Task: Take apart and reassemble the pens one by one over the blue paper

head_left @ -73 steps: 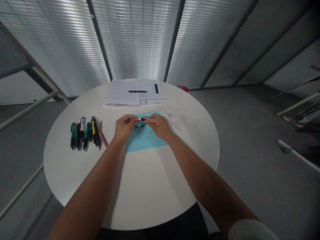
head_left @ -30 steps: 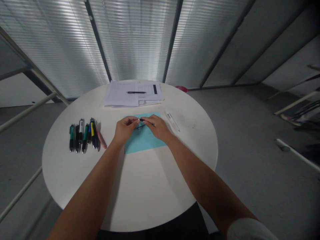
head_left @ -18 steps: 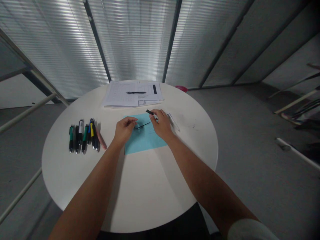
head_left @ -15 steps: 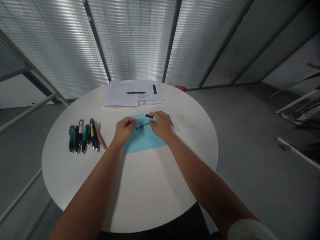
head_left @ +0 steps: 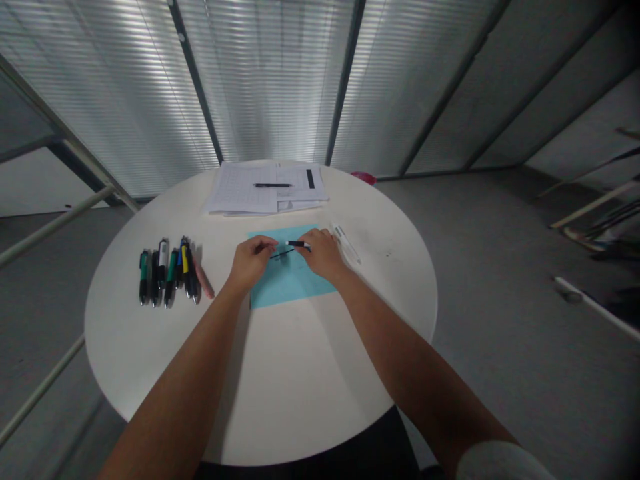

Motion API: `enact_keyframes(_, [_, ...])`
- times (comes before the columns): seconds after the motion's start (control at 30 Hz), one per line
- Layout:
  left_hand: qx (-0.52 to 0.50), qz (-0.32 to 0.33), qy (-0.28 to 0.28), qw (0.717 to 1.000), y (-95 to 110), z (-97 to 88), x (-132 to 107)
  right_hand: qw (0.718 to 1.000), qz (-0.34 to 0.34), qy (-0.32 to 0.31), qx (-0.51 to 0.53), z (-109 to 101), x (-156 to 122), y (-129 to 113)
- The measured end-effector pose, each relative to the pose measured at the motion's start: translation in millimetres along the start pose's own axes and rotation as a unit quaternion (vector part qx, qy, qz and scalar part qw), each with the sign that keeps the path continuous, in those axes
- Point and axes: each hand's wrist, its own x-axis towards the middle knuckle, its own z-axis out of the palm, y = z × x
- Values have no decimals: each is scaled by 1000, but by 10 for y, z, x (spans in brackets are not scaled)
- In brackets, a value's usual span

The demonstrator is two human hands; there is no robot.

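Over a light blue sheet point(head_left: 293, 288) on the table, my left hand point(head_left: 249, 261) is closed, thumb and index finger pinching a thin dark rod point(head_left: 283, 253) that looks like a pen refill. Its tip points right, toward my right hand point(head_left: 323, 252). That hand is closed on a short black pen barrel point(head_left: 299, 245) with a white end facing left, held just above the rod. The two pieces look close but apart. Just right of my right hand lies a slim white pen-shaped piece point(head_left: 347, 243), partly on the bare tabletop.
Several pens point(head_left: 170, 273) and a pink stick-like item point(head_left: 204, 279) lie at the left of the round white table point(head_left: 280, 380). Stacked papers point(head_left: 240, 190) with a black pen point(head_left: 273, 185) on them sit at the far edge. Metal rails point(head_left: 55, 223) stand left of the table.
My right hand has closed more around the black barrel and turned it from slanted to nearly level, bringing it lower toward the rod. My left hand has hardly moved.
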Motion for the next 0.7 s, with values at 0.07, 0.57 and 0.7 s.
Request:
enact_keyframes(0.07, [-1,2,-2,1000,-10,3,4,1000,-8,3,7,11,-2,8])
enact_keyframes(0.57, [10,9,-3,1000,26,-11,-3,997,-33,43,62,6,-3,-20])
enact_keyframes(0.7, [37,12,1,999,71,-9,-12,992,-36,62,107,-22,13,-35])
